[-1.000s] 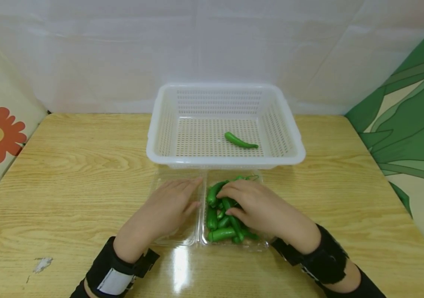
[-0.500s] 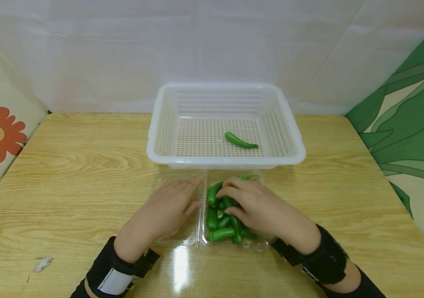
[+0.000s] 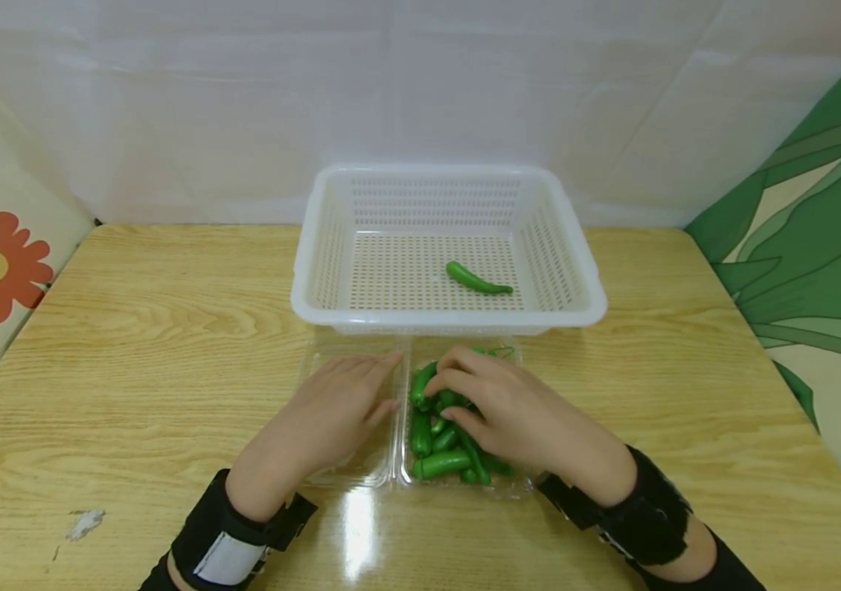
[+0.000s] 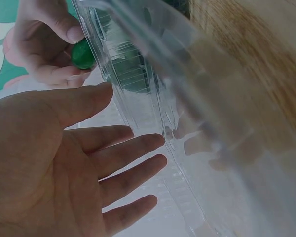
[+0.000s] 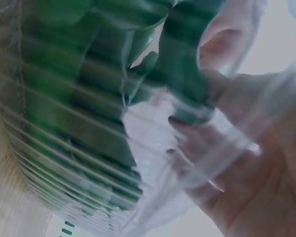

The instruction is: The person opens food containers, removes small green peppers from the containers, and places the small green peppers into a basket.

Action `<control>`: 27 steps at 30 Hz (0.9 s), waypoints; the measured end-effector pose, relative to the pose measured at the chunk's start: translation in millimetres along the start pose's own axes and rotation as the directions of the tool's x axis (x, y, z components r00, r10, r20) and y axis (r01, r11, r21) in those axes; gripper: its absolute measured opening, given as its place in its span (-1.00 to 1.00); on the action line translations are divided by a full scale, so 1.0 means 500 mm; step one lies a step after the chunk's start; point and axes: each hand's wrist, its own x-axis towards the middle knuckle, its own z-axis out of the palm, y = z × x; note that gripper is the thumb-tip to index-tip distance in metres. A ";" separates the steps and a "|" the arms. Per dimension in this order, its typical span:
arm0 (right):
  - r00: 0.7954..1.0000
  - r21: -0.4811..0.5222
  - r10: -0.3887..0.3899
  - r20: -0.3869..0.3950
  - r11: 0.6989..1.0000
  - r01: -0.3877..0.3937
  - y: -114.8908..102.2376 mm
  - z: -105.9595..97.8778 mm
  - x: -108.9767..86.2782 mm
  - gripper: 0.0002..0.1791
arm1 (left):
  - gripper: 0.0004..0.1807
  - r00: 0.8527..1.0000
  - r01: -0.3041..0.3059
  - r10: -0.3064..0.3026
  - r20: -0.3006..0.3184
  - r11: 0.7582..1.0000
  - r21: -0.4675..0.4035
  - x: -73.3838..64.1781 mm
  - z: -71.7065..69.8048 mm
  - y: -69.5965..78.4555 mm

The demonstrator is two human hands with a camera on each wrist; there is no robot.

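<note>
By the right hand (image 3: 501, 398), a green chili (image 4: 83, 54) is pinched in the clamshell (image 3: 372, 469); the left hand (image 3: 335, 402) is spread at its left half.

Basket (image 3: 450, 318) on table (image 3: 132, 369), toward the far edge; sheet (image 3: 420, 90) behind. One loose pepper (image 3: 477, 280) in basket, right of centre. Two-part container (image 3: 397, 427) just in front of basket. Pepper pile (image 3: 441, 465) in its right half. Left hand (image 3: 331, 410) over left half, right hand (image 3: 497, 406) over pile, held pepper (image 4: 82, 54) between thumb and fingers.
</note>
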 end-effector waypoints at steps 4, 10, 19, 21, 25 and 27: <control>1.000 0.017 -0.016 -0.009 1.000 0.016 0.000 -0.002 -0.002 -0.64 | -0.34 1.000 0.004 -0.004 0.002 1.000 -0.002 0.001 0.000 0.001; 0.999 0.011 -0.036 -0.017 0.999 0.036 -0.001 -0.007 -0.005 -0.67 | -0.34 1.000 0.012 -0.012 0.006 1.000 -0.002 0.000 0.000 0.002; 0.998 -0.002 -0.044 -0.046 0.999 0.044 -0.006 -0.019 -0.006 -0.66 | -0.34 1.000 0.014 -0.014 0.008 1.000 -0.001 0.000 -0.001 0.002; 0.998 -0.001 -0.041 -0.048 0.999 0.041 -0.008 -0.021 -0.006 -0.66 | -0.34 1.000 0.016 -0.016 0.009 1.000 -0.004 0.000 -0.001 0.002; 0.998 -0.007 -0.031 -0.062 0.999 0.031 -0.010 -0.024 -0.008 -0.67 | -0.34 1.000 0.020 -0.020 0.011 1.000 -0.010 -0.001 -0.001 0.002; 0.997 -0.008 -0.031 -0.073 1.000 0.030 -0.011 -0.025 -0.009 -0.67 | -0.34 1.000 0.022 -0.022 0.011 1.000 -0.012 -0.001 -0.001 0.001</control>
